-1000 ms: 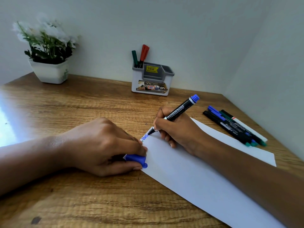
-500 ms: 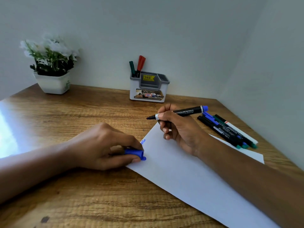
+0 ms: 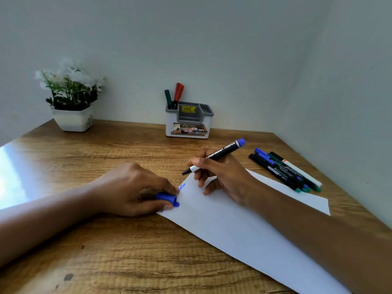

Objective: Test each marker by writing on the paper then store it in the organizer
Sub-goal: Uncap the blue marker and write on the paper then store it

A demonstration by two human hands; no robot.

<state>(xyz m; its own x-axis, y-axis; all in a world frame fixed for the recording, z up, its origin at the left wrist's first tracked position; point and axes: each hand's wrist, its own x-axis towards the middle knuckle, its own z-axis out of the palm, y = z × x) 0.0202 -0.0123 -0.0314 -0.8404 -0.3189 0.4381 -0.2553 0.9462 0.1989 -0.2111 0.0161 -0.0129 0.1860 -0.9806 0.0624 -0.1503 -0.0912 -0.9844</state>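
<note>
The right hand (image 3: 220, 177) grips an uncapped marker (image 3: 214, 157) above the paper (image 3: 244, 225). The left hand (image 3: 133, 189) pinches its blue cap (image 3: 167, 199) at the paper's edge.

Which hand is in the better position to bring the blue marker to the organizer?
Right. The right hand grips the blue marker and lies nearer the organizer. The left hand holds only the blue cap at the paper's edge, so it should cap first.
</note>
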